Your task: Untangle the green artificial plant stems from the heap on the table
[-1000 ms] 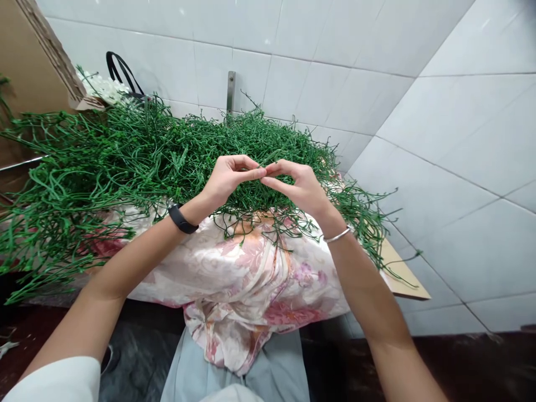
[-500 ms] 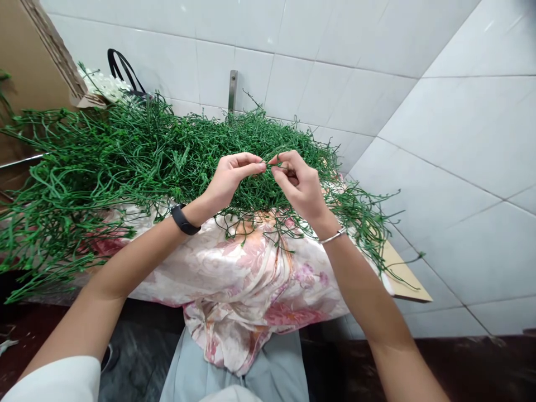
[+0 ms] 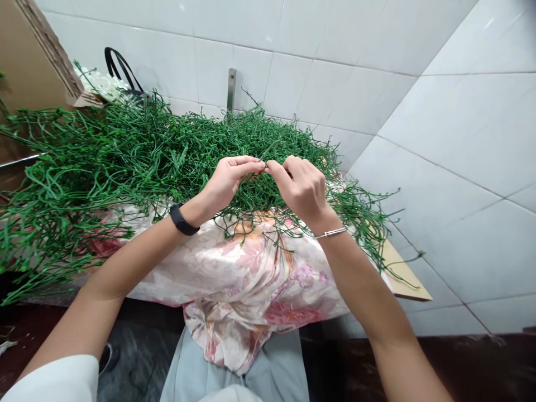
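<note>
A large tangled heap of thin green plastic flower stems [image 3: 184, 151] lies on a floral cloth [image 3: 243, 279]. Over the heap's right half, my left hand [image 3: 230, 177] is closed in a pinch of thumb and forefinger on a green stem. My right hand [image 3: 302, 187], back of the hand upward, meets it fingertip to fingertip and is pinched on the same stem. Little of that stem shows, since the fingers cover it and it blends into the heap behind.
Cardboard [image 3: 37, 50] stands at the left, beside white artificial flowers [image 3: 100, 84] and a black strap [image 3: 119, 70]. A tiled wall [image 3: 335, 44] closes off the back and right. A board corner [image 3: 404, 273] juts out from under the cloth at right.
My right hand has turned over, its knuckles now facing up and its fingers curled under. My left hand keeps its pinch in nearly the same spot.
</note>
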`<state>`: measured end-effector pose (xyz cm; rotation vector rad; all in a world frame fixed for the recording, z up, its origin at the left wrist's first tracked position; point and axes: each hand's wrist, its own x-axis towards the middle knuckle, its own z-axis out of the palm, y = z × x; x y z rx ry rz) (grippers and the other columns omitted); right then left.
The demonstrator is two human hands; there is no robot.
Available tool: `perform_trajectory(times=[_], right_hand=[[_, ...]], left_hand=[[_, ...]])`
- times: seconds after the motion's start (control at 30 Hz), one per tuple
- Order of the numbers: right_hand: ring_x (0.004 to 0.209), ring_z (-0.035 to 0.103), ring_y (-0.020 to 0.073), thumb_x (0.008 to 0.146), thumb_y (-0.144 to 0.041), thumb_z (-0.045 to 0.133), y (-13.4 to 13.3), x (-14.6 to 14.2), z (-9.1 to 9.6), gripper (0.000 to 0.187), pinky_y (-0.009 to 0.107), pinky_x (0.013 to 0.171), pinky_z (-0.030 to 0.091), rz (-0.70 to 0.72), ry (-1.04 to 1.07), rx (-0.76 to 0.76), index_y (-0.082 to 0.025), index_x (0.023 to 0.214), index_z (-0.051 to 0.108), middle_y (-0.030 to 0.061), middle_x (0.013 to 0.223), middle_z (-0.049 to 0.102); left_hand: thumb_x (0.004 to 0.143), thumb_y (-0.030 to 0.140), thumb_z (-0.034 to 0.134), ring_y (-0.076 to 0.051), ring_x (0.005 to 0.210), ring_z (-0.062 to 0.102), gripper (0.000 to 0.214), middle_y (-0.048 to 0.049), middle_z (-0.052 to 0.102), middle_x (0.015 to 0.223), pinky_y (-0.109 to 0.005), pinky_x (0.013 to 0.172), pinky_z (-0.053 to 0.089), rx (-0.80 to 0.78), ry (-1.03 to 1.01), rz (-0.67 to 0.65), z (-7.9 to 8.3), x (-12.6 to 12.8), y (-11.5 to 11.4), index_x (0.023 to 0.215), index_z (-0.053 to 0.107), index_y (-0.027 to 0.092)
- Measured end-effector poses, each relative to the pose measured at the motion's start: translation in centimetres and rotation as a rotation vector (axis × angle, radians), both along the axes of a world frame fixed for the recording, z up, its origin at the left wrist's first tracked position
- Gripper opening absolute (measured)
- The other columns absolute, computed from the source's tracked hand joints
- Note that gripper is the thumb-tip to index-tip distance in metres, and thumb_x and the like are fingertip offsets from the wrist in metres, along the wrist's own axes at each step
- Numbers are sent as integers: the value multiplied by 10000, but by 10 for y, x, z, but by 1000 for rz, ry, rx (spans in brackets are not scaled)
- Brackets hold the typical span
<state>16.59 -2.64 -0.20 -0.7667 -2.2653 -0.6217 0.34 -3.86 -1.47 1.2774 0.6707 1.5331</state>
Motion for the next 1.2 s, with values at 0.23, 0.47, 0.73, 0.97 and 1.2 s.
perform_trajectory(times=[0.23,0.47,0.73,0.97,1.2], right_hand=[[636,379,139,909,-363,216,-1,-10,-2,377,305,647,297,1,-11,-96,-172,724,484,41,659,427],[521,353,62,885,-354,326,-4,-18,-4,301,223,530,300,384,400,-695,-178,650,395,-21,605,399],[405,191,40,837,-302,402,-4,-13,8,317,204,416,181,663,665,-1426,-183,553,325,-81,470,207],[378,112,51,821,-215,294,1,0,17,340,191,376,171,638,532,-1921,-197,499,188,-82,417,113],[373,88,44,760,-148,275,3,4,21,326,191,372,172,608,357,-2039,-200,462,154,-81,402,99]], left_hand=[[611,171,669,-99,701,597,71,0,643,713,-263,724,456,-10,-10,27,-3,-2,4,670,634,157],[592,200,702,-69,636,563,103,7,629,684,-222,667,454,30,-33,-33,-4,1,2,658,643,147],[603,242,707,-71,675,540,150,15,599,713,-222,685,427,204,85,73,-6,0,3,685,615,157],[613,241,702,-84,691,533,148,11,588,723,-235,684,421,275,175,-42,-7,0,0,713,623,165],[663,232,663,-118,764,490,61,1,560,729,-283,746,389,453,344,-76,-6,-1,-1,714,648,200]])
